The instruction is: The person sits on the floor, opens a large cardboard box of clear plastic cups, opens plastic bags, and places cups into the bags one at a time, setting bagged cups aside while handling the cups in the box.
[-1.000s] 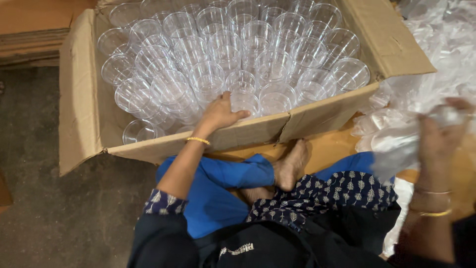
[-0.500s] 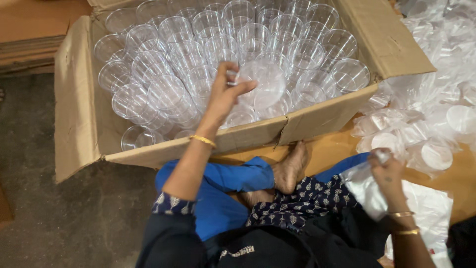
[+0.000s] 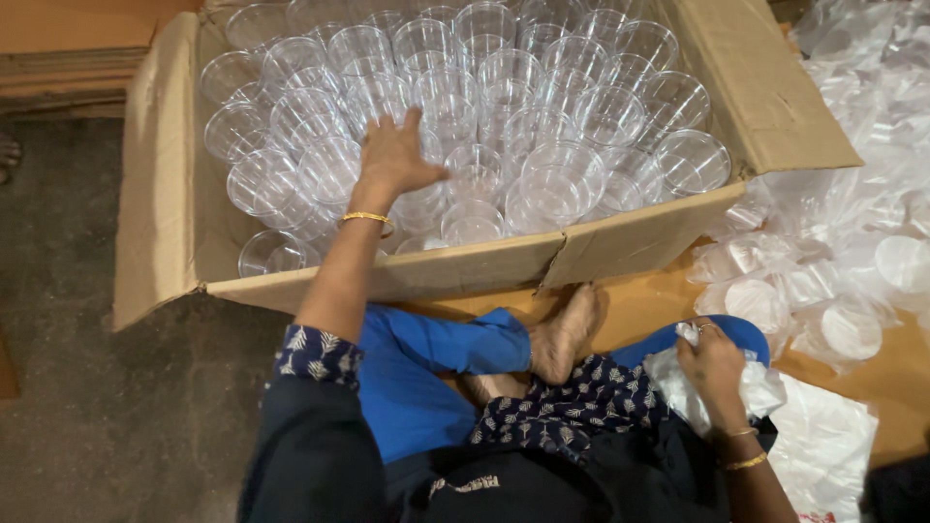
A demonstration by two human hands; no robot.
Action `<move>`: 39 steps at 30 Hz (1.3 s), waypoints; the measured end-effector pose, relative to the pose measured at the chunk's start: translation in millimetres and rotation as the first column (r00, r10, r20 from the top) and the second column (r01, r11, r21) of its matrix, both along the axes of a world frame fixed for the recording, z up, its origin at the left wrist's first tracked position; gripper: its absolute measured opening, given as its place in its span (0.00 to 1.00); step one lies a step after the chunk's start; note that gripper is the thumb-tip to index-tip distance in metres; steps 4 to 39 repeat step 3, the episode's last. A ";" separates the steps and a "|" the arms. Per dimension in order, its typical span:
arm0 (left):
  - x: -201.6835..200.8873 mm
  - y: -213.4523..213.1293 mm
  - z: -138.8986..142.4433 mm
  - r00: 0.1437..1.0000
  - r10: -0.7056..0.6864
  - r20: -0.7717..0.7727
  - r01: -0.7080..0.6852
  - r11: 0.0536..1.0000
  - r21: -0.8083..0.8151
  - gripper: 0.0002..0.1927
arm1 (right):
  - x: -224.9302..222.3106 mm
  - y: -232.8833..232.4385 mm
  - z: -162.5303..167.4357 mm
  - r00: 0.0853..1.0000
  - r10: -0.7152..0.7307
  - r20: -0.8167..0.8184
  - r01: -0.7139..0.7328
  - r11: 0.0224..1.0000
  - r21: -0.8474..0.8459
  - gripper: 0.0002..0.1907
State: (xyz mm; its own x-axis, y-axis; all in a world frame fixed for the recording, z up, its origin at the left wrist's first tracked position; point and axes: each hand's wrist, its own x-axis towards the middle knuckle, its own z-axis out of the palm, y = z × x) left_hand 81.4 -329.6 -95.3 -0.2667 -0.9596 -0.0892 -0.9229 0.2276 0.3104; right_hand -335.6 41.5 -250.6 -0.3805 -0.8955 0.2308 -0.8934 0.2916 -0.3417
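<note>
Clear plastic cups (image 3: 455,116), in nested stacks lying with their mouths toward the camera, fill a brown cardboard box (image 3: 639,247) whose flaps are folded outward; the front wall is creased and bent near its middle. The left hand (image 3: 392,160) is spread flat, fingers wide, resting on the cup rims in the left-centre of the box, holding nothing; a gold bangle (image 3: 364,217) sits at its wrist. The right hand (image 3: 715,373) is closed around a crumpled clear plastic bag (image 3: 751,387) on the lap, just outside the box's front right corner; two bangles show on that wrist. Beyond the box's right flap lies a heap of loose clear plastic wrappers (image 3: 852,242), some with round white discs showing through; whether these are lids or cup bases cannot be told. A flat white bag (image 3: 823,455) with a trace of red print lies at the lower right, cut off by the frame edge. A bare foot (image 3: 567,334) rests against the box's front wall, on blue cloth. Flattened cardboard sheets (image 3: 58,58) are stacked past the box's left flap, top left, partly cut off. The rear of the box is out of view; cup count is indistinct.
</note>
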 end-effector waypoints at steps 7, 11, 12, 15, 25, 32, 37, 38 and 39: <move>12.9 9.2 -8.0 0.973 -0.014 0.231 0.012 1.000 0.008 0.59 | -2.8 -4.9 -7.1 0.999 -0.024 -0.032 0.025 0.999 0.034 0.16; 12.9 9.2 -8.0 0.973 -0.014 0.231 0.012 1.000 0.008 0.59 | -2.8 -4.9 -7.1 0.999 -0.024 -0.032 0.025 0.999 0.034 0.16; 12.9 9.2 -8.0 0.973 -0.014 0.231 0.012 1.000 0.008 0.59 | -2.8 -4.9 -7.1 0.999 -0.024 -0.032 0.025 0.999 0.034 0.16; 12.9 9.2 -8.0 0.973 -0.014 0.231 0.012 1.000 0.008 0.59 | -2.8 -4.9 -7.1 0.999 -0.024 -0.032 0.025 0.999 0.034 0.16; 12.9 9.2 -8.0 0.973 -0.014 0.231 0.012 1.000 0.008 0.59 | -2.8 -4.9 -7.1 0.999 -0.024 -0.032 0.025 0.999 0.034 0.16; 12.9 9.2 -8.0 0.973 -0.014 0.231 0.012 1.000 0.008 0.59 | -2.8 -4.9 -7.1 0.999 -0.024 -0.032 0.025 0.999 0.034 0.16; 12.9 9.2 -8.0 0.973 -0.014 0.231 0.012 1.000 0.008 0.59 | -2.8 -4.9 -7.1 0.999 -0.024 -0.032 0.025 0.999 0.034 0.16; 12.9 9.2 -8.0 0.973 -0.014 0.231 0.012 1.000 0.008 0.59 | -2.8 -4.9 -7.1 0.999 -0.024 -0.032 0.025 0.999 0.034 0.16; 12.9 9.2 -8.0 0.973 -0.014 0.231 0.012 1.000 0.008 0.59 | -2.8 -4.9 -7.1 0.999 -0.024 -0.032 0.025 0.999 0.034 0.16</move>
